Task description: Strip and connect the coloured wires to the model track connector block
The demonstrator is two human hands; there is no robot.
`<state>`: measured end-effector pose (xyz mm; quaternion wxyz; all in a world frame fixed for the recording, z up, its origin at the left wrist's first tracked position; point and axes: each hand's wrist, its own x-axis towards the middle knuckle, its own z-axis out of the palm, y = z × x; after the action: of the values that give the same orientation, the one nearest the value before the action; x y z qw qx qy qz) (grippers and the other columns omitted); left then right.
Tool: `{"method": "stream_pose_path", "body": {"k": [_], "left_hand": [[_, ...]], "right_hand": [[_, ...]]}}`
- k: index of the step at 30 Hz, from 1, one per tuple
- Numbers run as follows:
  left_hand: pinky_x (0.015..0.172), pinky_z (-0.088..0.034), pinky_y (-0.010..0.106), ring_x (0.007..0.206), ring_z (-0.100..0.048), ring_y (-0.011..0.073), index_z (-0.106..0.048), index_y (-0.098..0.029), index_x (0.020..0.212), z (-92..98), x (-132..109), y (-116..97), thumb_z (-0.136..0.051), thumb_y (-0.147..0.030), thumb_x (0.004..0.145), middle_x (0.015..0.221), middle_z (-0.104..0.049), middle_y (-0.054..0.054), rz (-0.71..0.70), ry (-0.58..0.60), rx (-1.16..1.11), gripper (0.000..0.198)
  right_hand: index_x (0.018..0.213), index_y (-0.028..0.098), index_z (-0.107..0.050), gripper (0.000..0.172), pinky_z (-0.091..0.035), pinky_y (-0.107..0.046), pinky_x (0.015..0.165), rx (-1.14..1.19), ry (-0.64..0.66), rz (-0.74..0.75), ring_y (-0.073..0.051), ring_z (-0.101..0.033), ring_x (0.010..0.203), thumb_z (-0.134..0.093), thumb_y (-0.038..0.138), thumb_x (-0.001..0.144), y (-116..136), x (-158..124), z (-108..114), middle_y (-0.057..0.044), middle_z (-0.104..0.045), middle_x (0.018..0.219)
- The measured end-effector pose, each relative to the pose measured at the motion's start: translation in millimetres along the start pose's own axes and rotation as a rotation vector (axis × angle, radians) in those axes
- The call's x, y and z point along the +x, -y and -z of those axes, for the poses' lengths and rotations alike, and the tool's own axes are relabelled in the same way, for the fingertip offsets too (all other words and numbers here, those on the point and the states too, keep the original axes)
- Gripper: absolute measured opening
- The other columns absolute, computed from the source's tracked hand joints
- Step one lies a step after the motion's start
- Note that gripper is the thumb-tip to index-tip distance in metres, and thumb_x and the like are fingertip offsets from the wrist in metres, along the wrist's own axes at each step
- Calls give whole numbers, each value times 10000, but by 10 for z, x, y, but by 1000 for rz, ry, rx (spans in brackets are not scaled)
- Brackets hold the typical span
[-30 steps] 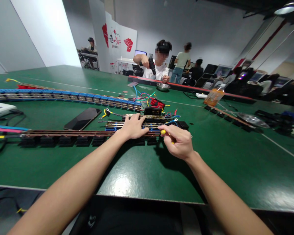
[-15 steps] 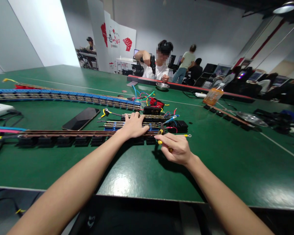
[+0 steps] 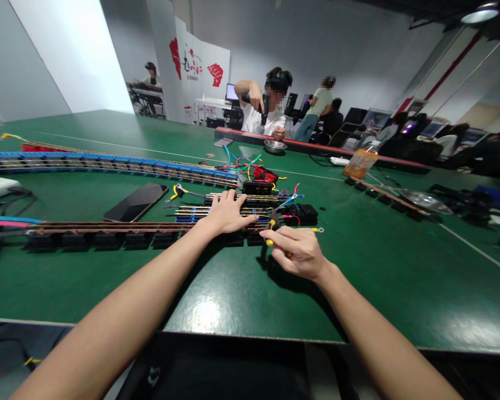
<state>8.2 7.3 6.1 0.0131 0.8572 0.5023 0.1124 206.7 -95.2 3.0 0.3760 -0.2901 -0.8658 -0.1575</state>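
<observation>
My left hand (image 3: 226,211) lies flat, fingers spread, on a short piece of rail with blue ties (image 3: 191,212), pressing it against the long brown rail strip (image 3: 108,226). My right hand (image 3: 296,251) is closed around a yellow-and-black screwdriver (image 3: 271,228), whose tip meets the right end of the brown strip. Black terminal blocks (image 3: 302,213) and a tangle of coloured wires (image 3: 250,164) lie just behind my hands. A wire with a ring lug (image 3: 319,229) rests right of my right hand.
A phone (image 3: 136,201) lies left of the rails, and a long blue track (image 3: 108,165) runs behind it. Across the green table (image 3: 400,266) a person holds a power drill beside a metal bowl (image 3: 275,145). More rail parts (image 3: 383,195) sit at the right.
My right hand has slid a little left and down, bringing the screwdriver tip onto the end of the brown strip. My left hand has stayed on the rails. The person opposite has raised the drill.
</observation>
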Motion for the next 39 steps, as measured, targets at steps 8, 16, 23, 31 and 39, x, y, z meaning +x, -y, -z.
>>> {"method": "stream_pose_path", "body": {"k": [8, 16, 23, 31, 39], "left_hand": [[1123, -293, 562, 1379, -393, 391, -461, -221, 1479, -35, -1, 23, -325, -790, 876, 1490, -445, 174, -9, -3, -26, 841], [1130, -260, 600, 1365, -390, 416, -415, -178, 1502, -21, -29, 6, -347, -764, 888, 1564, -423, 119, -51, -1, -51, 851], [1119, -290, 568, 1353, -418, 388, -463, -160, 1455, -37, -32, -8, -322, -683, 937, 1533, -460, 136, -35, -29, -19, 749], [1115, -317, 548, 1340, -430, 379, -484, -153, 1432, -7, -36, -15, -367, -590, 948, 1552, -441, 117, -44, -14, 16, 663], [1126, -308, 547, 1352, -422, 382, -474, -148, 1446, -19, -29, -6, -370, -568, 950, 1553, -441, 118, -41, -6, 11, 659]], "right_hand": [[1147, 204, -700, 333, -371, -241, 496, -45, 69, 70, -86, -487, 463, -529, 154, 867, -23, -19, 27, 58, -609, 583], [1101, 177, -700, 282, -338, -250, 498, -84, 123, 100, -86, -462, 468, -530, 166, 877, -18, -9, 55, 54, -600, 588], [1119, 182, -699, 289, -296, -271, 485, -99, 201, 112, -102, -461, 467, -543, 185, 876, -20, -37, 40, 43, -602, 589], [1159, 210, -680, 368, -440, -205, 500, 48, -54, -38, -79, -557, 453, -545, 120, 828, 11, 14, 16, 46, -677, 613], [1047, 206, -692, 188, -430, -216, 440, 71, -397, -545, -84, -525, 402, -599, 286, 903, 13, -7, 28, 58, -587, 532]]}}
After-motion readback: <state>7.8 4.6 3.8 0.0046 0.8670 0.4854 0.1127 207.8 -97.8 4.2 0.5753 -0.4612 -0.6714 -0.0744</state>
